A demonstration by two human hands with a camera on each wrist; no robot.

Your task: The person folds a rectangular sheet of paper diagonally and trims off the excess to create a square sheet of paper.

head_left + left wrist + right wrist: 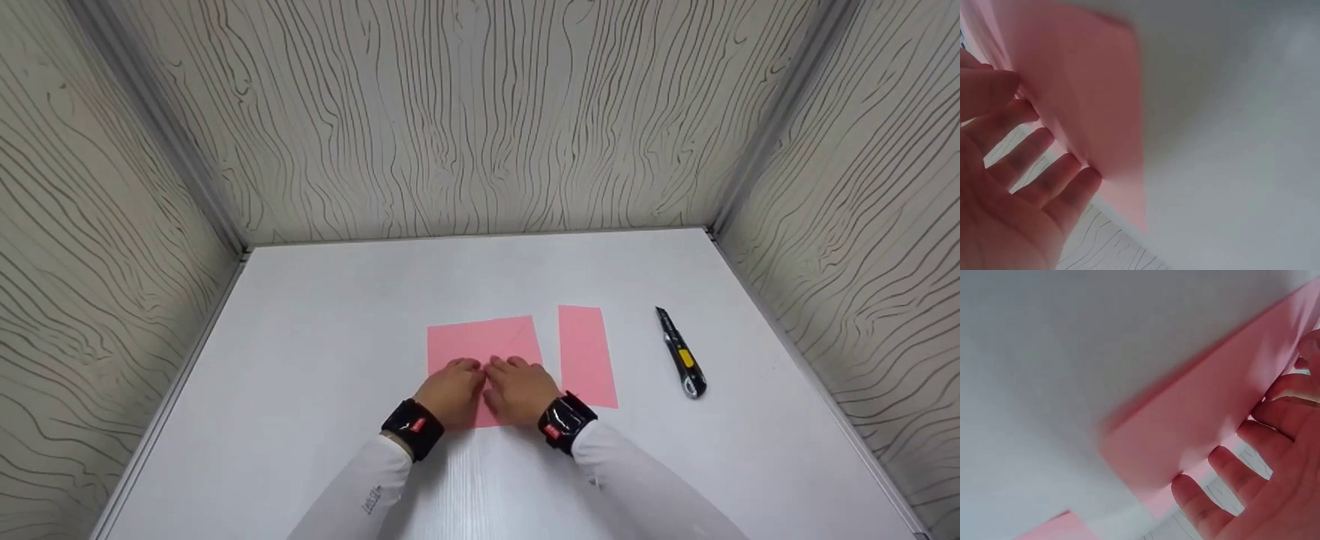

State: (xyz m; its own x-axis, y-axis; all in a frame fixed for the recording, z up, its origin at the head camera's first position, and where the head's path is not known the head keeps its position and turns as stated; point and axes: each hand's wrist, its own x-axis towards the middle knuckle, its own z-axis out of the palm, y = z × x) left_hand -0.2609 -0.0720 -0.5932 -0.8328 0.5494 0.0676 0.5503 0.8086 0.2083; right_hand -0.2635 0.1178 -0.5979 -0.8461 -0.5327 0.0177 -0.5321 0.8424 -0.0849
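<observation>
A roughly square pink sheet of paper point(474, 339) lies flat on the white table, and a diagonal crease shows near its upper right corner. On its middle rest the fingertips of my left hand point(450, 394) and right hand point(523, 391), side by side and almost meeting. The left wrist view shows the left hand's spread fingers point(1072, 194) touching the paper with their tips. In the right wrist view the right hand's fingers point(1199, 500) also press on the sheet, slightly bent. The hands hide part of the paper's lower half.
Just right of the sheet lies a narrow pink paper strip point(586, 352). Farther right is a black and yellow utility knife point(682, 354). Wood-patterned panels point(480, 120) stand at the back and both sides of the white table point(322, 337).
</observation>
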